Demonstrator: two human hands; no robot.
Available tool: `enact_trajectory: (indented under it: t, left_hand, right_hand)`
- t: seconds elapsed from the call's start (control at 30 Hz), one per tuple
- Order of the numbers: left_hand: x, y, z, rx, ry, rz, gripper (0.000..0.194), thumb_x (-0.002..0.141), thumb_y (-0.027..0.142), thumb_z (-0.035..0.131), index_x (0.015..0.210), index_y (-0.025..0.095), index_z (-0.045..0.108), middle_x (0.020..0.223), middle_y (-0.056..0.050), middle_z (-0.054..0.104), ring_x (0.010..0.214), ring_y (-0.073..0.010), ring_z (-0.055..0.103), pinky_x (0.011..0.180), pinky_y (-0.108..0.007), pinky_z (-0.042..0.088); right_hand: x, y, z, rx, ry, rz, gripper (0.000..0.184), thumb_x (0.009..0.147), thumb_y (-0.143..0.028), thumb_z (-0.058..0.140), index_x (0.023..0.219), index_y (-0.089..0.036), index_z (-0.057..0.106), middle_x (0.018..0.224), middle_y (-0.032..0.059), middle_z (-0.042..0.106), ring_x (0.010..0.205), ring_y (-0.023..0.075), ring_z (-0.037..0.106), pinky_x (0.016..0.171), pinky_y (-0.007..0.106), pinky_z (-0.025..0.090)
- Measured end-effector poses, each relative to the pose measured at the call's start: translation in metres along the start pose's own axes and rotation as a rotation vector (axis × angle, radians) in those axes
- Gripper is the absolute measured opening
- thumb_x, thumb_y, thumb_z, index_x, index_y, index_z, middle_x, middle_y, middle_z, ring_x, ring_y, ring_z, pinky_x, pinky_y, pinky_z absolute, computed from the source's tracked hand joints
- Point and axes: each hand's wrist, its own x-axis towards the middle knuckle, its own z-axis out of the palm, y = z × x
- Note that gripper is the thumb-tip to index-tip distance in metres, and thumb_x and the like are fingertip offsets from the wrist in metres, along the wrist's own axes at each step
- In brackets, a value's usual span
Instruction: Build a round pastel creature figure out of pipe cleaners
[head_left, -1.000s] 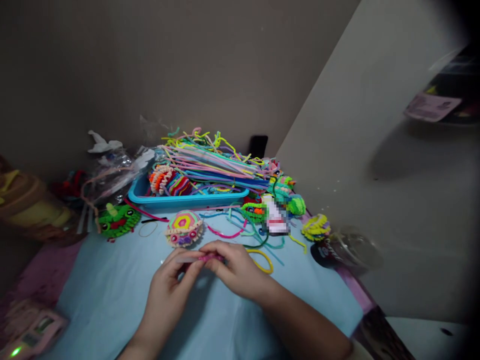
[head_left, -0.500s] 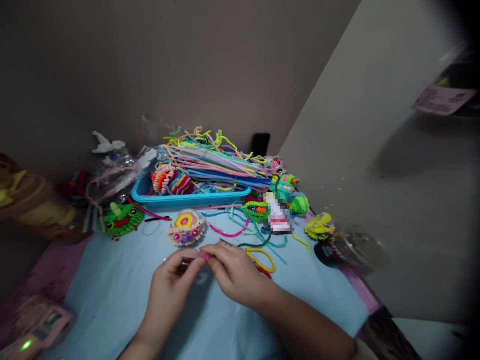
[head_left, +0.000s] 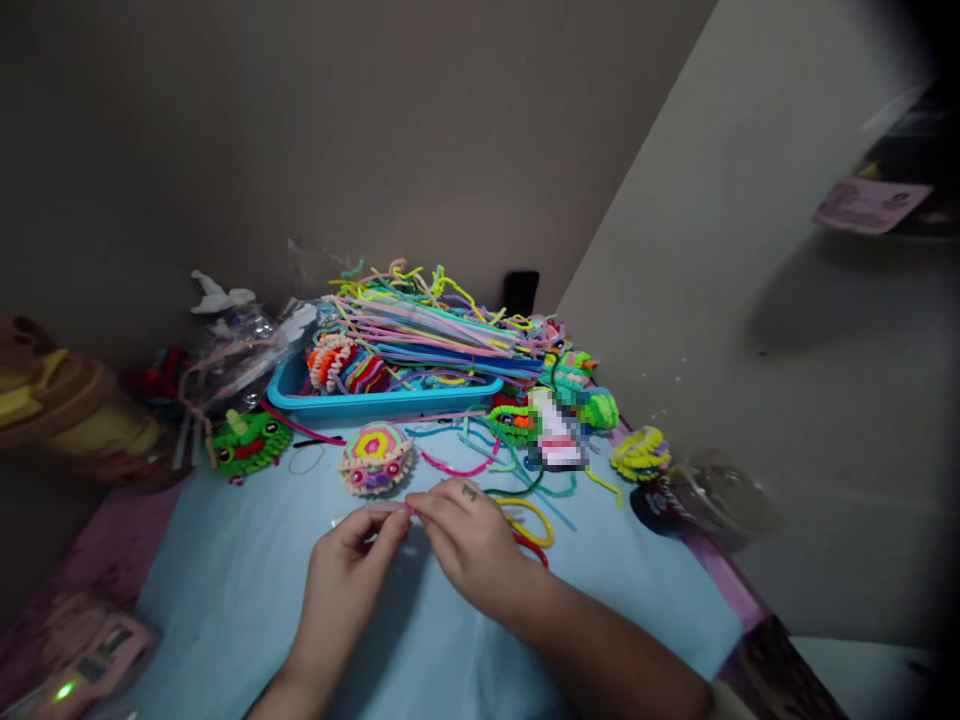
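The strip [head_left: 409, 508] is slim and pink at its visible tip, apparently paler toward 9 o'clock; fingers cover the remainder. Left hand [head_left: 339, 575] and right hand [head_left: 474, 552] pinch it between narrowed fingertips. Ball [head_left: 376, 460]: near, 11 o'clock. Yellow loop [head_left: 550, 532]: 3 o'clock.

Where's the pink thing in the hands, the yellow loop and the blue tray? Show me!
Pink thing [head_left: 409, 508]: head view, on its small visible bit.
Yellow loop [head_left: 550, 530]: head view, on its outer curve.
Blue tray [head_left: 382, 406]: head view, on its front wall.
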Motion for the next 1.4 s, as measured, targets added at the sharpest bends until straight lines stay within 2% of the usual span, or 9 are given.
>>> enact_trajectory:
  t: [0.2,0.63,0.93,1.27,1.4]
  left_hand:
    - [-0.004,0.004,0.000,0.015,-0.010,0.009,0.029,0.077,0.044,0.061,0.070,0.016,0.069,0.062,-0.002,0.065,0.056,-0.0142,0.056,0.054,-0.022,0.045]
    - [-0.001,0.008,0.000,-0.134,-0.030,-0.137,0.032,0.069,0.045,0.067,0.058,0.015,0.065,0.053,-0.001,0.060,0.050,-0.0126,0.051,0.047,-0.021,0.042]
    - [0.000,0.002,0.001,-0.256,-0.101,-0.173,0.032,0.073,0.045,0.065,0.071,0.013,0.067,0.058,-0.001,0.061,0.051,-0.0118,0.051,0.049,-0.021,0.042]
    - [0.001,-0.001,0.002,-0.127,-0.105,-0.100,0.039,0.077,0.050,0.058,0.059,0.016,0.056,0.048,0.005,0.045,0.047,-0.0098,0.042,0.047,-0.020,0.034]
    - [0.002,-0.004,0.003,-0.116,-0.084,-0.094,0.035,0.079,0.050,0.056,0.067,0.016,0.058,0.049,0.006,0.044,0.046,-0.0098,0.040,0.046,-0.020,0.032]
  right_hand:
    - [-0.002,-0.001,0.002,-0.030,0.051,-0.025,0.027,0.090,-0.014,0.048,0.111,-0.023,0.063,0.086,0.0060,0.065,0.081,0.0182,0.058,0.073,0.032,0.050]
    - [-0.002,-0.003,0.005,-0.153,0.117,-0.089,0.028,0.089,-0.013,0.048,0.109,-0.023,0.065,0.080,0.0055,0.065,0.074,0.0194,0.053,0.064,0.033,0.046]
    - [-0.002,-0.001,0.008,-0.177,0.184,-0.108,0.023,0.088,-0.014,0.050,0.098,-0.022,0.069,0.077,0.0055,0.065,0.073,0.0185,0.053,0.062,0.031,0.046]
    - [-0.001,-0.003,0.008,-0.179,0.206,-0.133,0.020,0.089,-0.013,0.050,0.091,-0.019,0.069,0.074,0.0048,0.064,0.072,0.0172,0.052,0.064,0.030,0.046]
    - [-0.003,-0.002,0.010,-0.135,0.196,-0.116,0.019,0.088,-0.011,0.050,0.092,-0.019,0.067,0.074,0.0046,0.064,0.073,0.0176,0.054,0.066,0.031,0.047]
